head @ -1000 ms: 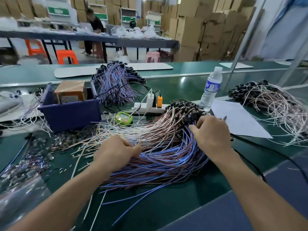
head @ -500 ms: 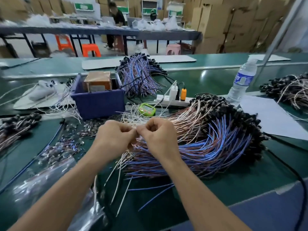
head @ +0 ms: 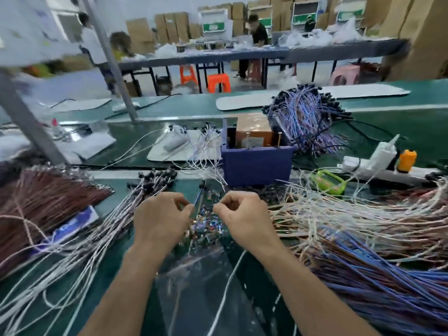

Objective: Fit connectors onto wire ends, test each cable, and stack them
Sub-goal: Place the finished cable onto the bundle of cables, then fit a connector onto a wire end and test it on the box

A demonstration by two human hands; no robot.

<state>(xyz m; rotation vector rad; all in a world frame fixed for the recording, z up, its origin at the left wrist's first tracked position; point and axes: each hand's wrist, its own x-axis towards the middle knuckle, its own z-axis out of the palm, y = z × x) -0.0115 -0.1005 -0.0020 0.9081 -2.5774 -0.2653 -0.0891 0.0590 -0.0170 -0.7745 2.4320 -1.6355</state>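
Even overhead light is filling the workshop and casting only faint shadows. Glare is glinting off the green table [head: 145,132] toward its far side. Motion blur is smearing the metal post [head: 26,122] and the wires [head: 72,263] at left, while the wide lens is bending straight lines near the edges.

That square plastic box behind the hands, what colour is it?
The square plastic box is dark blue; the head view shows it best.
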